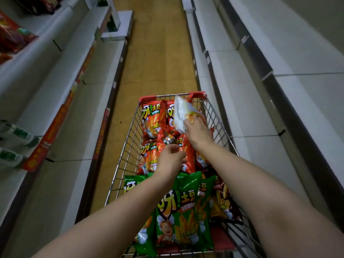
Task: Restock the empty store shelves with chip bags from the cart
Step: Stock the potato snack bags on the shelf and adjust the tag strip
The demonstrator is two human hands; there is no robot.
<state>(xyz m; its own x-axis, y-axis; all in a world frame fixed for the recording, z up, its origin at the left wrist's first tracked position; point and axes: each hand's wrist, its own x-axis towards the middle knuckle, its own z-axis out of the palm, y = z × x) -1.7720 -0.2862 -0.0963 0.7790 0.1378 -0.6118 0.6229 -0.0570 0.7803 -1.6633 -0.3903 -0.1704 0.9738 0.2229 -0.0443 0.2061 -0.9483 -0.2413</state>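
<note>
Lowest in the frame, the green bags stand packed at the cart's near end, with a brown bag wedged to their right. Both arms reach over them, so a forearm could catch a top and tip one out.

Just beyond, the left hand has its grip narrow, fingers curled and apparently pinching the top edge of a tilted red bag. A pinch that small on slick film may slip, or the seam may tear if yanked.

Further up, the right hand holds a lifted bag by one lower corner, its pale back facing the camera. Held that way it hangs loose over the red bags and could swing against the cart rim or drop.

The empty shelves run up the right of the frame, and a twisting one-handed reach there risks crushing chips.
</note>
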